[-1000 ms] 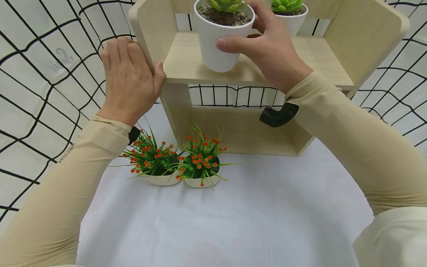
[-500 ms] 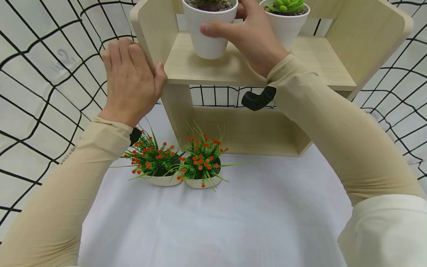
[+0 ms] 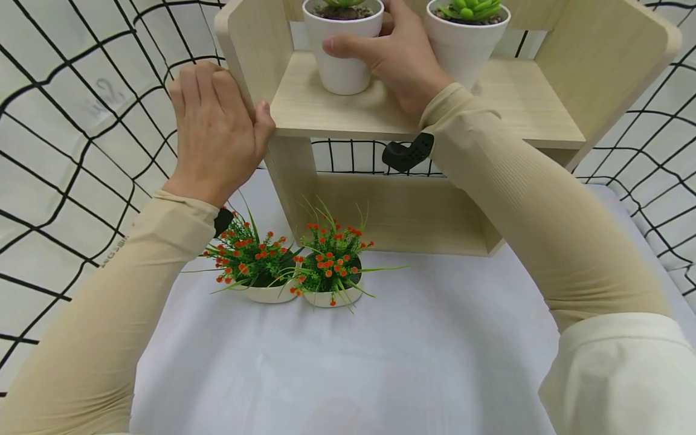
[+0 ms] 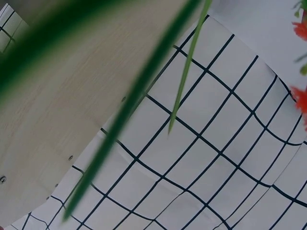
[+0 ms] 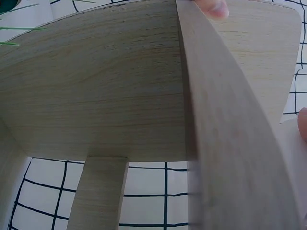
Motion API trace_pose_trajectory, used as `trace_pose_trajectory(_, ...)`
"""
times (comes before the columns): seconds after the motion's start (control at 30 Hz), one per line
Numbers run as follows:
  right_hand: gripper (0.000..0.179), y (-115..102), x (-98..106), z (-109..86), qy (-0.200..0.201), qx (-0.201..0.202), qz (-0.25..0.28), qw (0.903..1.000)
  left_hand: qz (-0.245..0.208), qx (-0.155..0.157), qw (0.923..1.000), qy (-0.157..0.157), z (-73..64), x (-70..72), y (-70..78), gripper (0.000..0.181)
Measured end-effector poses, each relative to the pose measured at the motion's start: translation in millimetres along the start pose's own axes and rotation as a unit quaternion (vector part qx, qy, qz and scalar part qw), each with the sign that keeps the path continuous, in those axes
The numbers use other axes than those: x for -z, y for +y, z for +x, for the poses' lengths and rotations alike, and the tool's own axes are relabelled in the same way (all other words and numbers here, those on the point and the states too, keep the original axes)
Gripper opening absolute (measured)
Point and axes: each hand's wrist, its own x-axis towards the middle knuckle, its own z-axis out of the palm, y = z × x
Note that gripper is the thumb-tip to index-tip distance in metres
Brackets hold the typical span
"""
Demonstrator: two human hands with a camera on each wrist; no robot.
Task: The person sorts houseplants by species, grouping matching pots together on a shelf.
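My right hand [image 3: 405, 63] holds a white pot with a succulent [image 3: 345, 54], thumb across its front. The pot is upright on the upper board of a wooden shelf unit [image 3: 533, 115], towards the left; its plant is cut off by the top of the head view. Just right of this hand is a second potted succulent [image 3: 467, 45], partly covered by the hand and wrist. My left hand [image 3: 217, 130] grips the unit's left side panel, its thumb at the front edge. In the right wrist view a left-hand fingertip [image 5: 214, 7] shows by the shelf edge.
Two low pots of orange-red flowers [image 3: 331, 272] [image 3: 261, 269] stand on the white tablecloth [image 3: 348, 362], before the unit's lower left corner. Black wire mesh [image 3: 81, 142] stands on both sides and behind. The lower compartment [image 3: 402, 211] faces the front.
My right hand has carried the potted succulent left and back along the upper board, uncovering more of the second pot. In the last half second it barely moved. The left hand stays put.
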Motion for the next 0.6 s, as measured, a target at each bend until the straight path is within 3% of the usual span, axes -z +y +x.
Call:
trace_pose_trajectory(0.37,0.081,4.5,4.2,1.2,-0.007,-0.017,0.021,0.9996,0.0,0.0,1.0,-0.009,0.4,-2.3,1.2,0.052)
trace_pose_trajectory(0.6,0.085,7.6,5.3,-6.8,-0.03,-0.058,-0.016,0.9978,-0.005,0.003,0.9999,-0.012,1.2,-4.0,-3.0,0.052)
